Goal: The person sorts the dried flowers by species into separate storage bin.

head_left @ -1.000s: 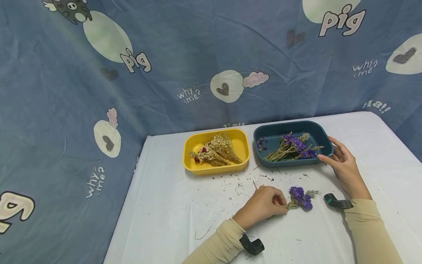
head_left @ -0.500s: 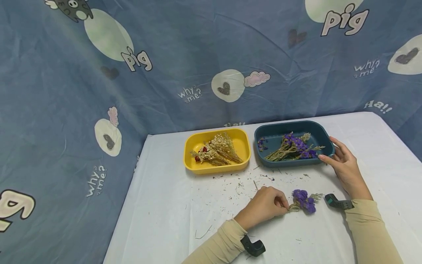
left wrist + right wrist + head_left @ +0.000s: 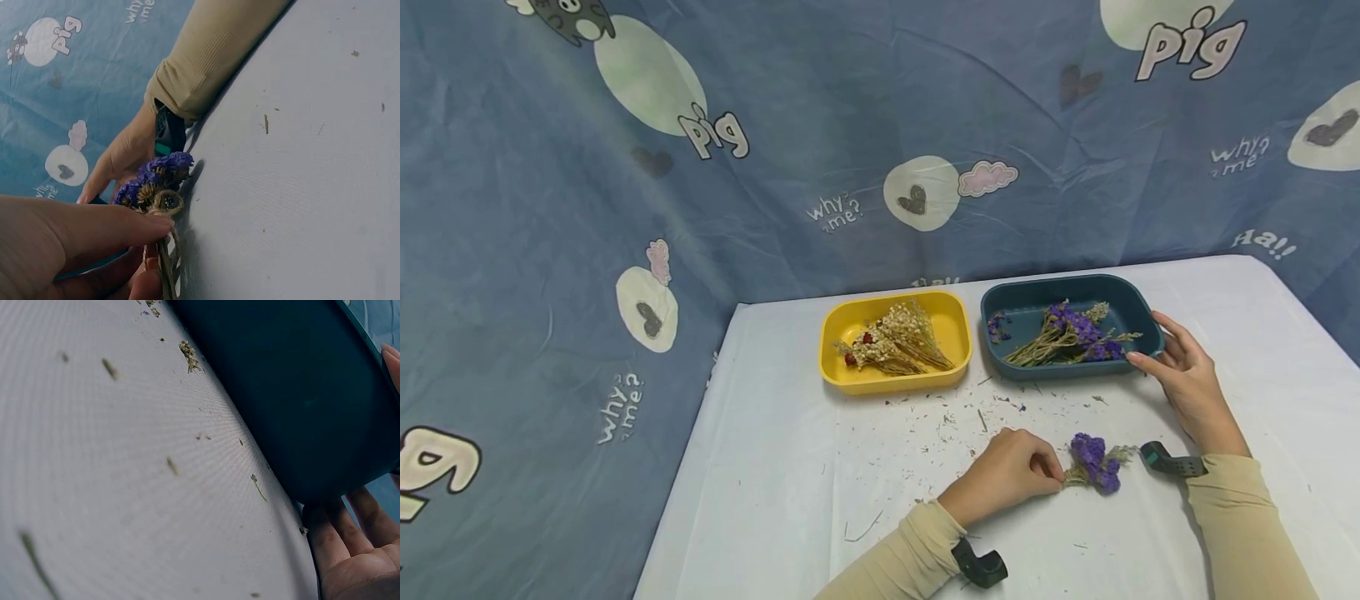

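Observation:
My left hand [image 3: 1007,475] pinches a small bunch of purple dried flowers [image 3: 1096,462] by its stems, low over the white table. In the left wrist view, a twine bow [image 3: 167,201] is tied round the stems just below the purple heads. At the right, my right hand [image 3: 1191,383] holds the near right corner of a dark teal tray [image 3: 1011,290], thumb at the rim and fingers round the outer side. Inside that tray lie longer-stemmed purple flowers [image 3: 1078,325]. From the right wrist, the tray's wall [image 3: 294,394] rises beside the fingers [image 3: 325,540].
A yellow tray [image 3: 835,321] with bunches of small white and red dried flowers [image 3: 898,333] stands left of the teal one. Plant crumbs and bits of stem [image 3: 982,421] litter the white tabletop [image 3: 775,467]. A printed blue cloth [image 3: 820,100] hangs behind.
My left hand has moved slightly to the right and toward me, carrying the flower bunch with it. The right hand keeps its hold on the teal tray.

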Motion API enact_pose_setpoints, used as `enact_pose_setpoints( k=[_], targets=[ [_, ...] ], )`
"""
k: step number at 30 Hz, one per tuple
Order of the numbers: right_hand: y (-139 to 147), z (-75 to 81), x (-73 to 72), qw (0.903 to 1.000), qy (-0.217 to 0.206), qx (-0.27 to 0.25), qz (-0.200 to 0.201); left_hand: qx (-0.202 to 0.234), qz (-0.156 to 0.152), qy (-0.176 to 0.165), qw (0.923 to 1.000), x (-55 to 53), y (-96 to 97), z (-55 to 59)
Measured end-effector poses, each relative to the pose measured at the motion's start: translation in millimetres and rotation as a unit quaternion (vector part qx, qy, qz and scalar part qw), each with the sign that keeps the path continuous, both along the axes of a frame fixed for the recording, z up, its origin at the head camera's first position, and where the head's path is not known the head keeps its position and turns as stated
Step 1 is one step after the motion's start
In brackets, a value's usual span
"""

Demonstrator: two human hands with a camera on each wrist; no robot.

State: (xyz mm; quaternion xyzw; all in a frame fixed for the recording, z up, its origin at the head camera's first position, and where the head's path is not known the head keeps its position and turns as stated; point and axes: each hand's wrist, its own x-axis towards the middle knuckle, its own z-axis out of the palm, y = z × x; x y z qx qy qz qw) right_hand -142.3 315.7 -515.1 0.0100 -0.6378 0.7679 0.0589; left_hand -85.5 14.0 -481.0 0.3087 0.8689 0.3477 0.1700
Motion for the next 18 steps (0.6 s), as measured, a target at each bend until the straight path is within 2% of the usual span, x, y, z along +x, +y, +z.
enact_pose_setpoints(
  k=[8, 16, 18],
  targets=[
    [-1.2, 1.1, 0.6, 0.9999, -0.007, 0.011, -0.003, 0.006, 0.005, -0.015, 0.9999, -0.9, -0.8, 1.0],
    [0.0, -0.6, 0.2, 1.0000, 0.001, -0.008, 0.002, 0.051, 0.017, -0.068, 0.9962, -8.6, -8.8, 8.2],
    [-0.5, -0.6, 0.2, 1.0000, 0.001, -0.005, -0.001, 0.058, 0.022, -0.071, 0.9956, -11.9, -11.3, 10.5]
  ],
)
